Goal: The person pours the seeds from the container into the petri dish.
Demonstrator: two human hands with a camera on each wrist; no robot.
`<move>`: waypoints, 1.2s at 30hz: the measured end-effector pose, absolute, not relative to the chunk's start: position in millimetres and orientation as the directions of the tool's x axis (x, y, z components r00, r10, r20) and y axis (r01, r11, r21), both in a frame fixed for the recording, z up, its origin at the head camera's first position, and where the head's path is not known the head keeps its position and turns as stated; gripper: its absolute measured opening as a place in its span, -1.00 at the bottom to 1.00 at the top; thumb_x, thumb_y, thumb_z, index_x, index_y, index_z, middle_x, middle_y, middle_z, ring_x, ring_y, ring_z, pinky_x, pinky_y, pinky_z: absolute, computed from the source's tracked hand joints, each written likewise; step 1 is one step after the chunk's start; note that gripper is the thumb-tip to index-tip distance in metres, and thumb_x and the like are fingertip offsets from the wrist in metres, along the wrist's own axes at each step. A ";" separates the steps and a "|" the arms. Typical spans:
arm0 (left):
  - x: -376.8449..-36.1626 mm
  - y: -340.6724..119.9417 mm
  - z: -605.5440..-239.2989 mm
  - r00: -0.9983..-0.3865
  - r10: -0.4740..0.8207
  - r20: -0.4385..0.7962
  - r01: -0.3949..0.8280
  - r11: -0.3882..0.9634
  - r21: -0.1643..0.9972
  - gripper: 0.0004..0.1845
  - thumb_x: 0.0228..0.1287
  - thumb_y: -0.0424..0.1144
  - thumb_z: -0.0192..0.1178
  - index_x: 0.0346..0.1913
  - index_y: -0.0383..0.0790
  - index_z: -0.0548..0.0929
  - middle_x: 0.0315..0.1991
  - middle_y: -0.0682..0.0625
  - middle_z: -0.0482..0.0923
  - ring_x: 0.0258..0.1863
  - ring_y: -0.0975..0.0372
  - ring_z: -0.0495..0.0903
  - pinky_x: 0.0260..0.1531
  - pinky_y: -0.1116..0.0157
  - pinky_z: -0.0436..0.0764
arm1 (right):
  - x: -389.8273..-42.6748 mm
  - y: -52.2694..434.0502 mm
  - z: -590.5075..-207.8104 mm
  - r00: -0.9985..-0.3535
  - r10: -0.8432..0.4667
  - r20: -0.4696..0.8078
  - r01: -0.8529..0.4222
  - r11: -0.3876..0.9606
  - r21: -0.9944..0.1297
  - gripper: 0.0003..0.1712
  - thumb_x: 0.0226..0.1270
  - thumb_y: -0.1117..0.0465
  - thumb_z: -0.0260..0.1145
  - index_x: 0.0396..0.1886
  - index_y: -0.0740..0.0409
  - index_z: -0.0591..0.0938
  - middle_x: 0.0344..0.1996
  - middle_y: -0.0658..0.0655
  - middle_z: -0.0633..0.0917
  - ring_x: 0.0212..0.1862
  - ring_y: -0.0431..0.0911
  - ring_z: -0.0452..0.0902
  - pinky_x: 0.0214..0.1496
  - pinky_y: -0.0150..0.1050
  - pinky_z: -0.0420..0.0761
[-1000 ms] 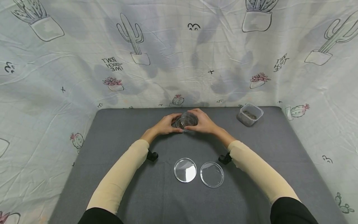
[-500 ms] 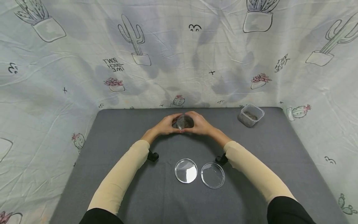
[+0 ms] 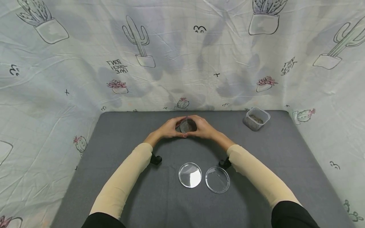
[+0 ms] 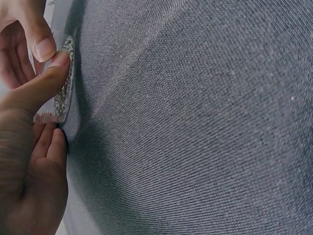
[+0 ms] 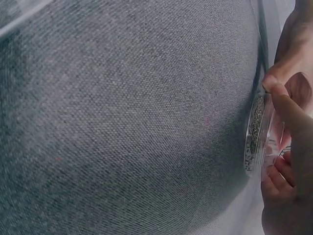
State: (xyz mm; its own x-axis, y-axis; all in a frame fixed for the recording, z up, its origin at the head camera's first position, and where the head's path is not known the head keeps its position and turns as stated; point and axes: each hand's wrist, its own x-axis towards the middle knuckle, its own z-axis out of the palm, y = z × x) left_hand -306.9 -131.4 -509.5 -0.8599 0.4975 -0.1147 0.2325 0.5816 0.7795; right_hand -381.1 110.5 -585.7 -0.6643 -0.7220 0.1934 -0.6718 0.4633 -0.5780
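1. Cream sleeves [image 3: 122, 180] lead to the left hand [image 3: 170, 127] at 9 o'clock and the right hand [image 3: 206, 127] at 3 o'clock of two stacked clear dishes [image 3: 188, 126]; each hand grips its side between thumb and fingers, thumb tips together near 6 o'clock.
2. A second ago the right hand held its dish off-centre, toward 3 o'clock; now both line up, near the far edge of the table [image 3: 159, 196].
3. Fingers hide much of the rims; whether the base touches the table is hard to make out. Speckled grains [image 4: 63, 95] show through the wall.
4. From the stack, two glossy, thin-rimmed discs [image 3: 190, 175] lie apart at 6 and 5 o'clock, unmoved.
5. At 3 o'clock, beyond the right hand, a squarish translucent box [image 3: 252, 125] holds dark grains.
6. Finely woven grey cloth [image 4: 195, 98] covers the table; wrinkled cactus-print fabric [image 3: 171, 41], cut off above, hangs at 12 o'clock.
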 end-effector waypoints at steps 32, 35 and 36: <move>-298.7 -130.6 -504.5 -0.855 0.501 -0.138 0.244 0.621 0.745 -0.07 0.41 -0.05 0.51 0.69 -0.28 0.29 0.69 -0.26 0.28 0.66 -0.07 0.37 0.63 0.07 0.48 | -341.6 139.6 -548.5 -0.680 -0.688 0.253 -0.658 0.421 -0.625 -0.25 0.59 -0.18 0.37 0.44 0.33 0.62 0.32 0.39 0.69 0.37 0.30 0.62 0.46 0.27 0.60; -299.4 -130.5 -503.9 -0.849 0.508 -0.143 0.254 0.630 0.734 -0.07 0.43 -0.05 0.49 0.69 -0.29 0.28 0.69 -0.26 0.27 0.66 -0.07 0.36 0.63 0.07 0.47 | -337.5 138.3 -541.6 -0.678 -0.690 0.252 -0.655 0.414 -0.632 -0.28 0.59 -0.12 0.39 0.43 0.35 0.62 0.31 0.42 0.69 0.36 0.34 0.62 0.45 0.30 0.61; -299.5 -130.6 -503.4 -0.848 0.510 -0.143 0.261 0.638 0.725 -0.07 0.44 -0.05 0.49 0.69 -0.30 0.28 0.68 -0.26 0.28 0.66 -0.07 0.36 0.63 0.05 0.48 | -337.9 138.5 -542.0 -0.679 -0.691 0.249 -0.654 0.414 -0.634 -0.28 0.59 -0.13 0.38 0.43 0.34 0.61 0.31 0.42 0.69 0.37 0.34 0.62 0.46 0.29 0.60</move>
State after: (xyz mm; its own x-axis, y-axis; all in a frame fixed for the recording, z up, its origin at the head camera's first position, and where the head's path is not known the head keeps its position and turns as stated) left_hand -299.5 -130.6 -503.4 -0.8482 0.5101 -0.1429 0.2613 0.6376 0.7247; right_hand -337.9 138.5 -542.0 -0.6786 -0.6912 0.2487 -0.6536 0.4137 -0.6338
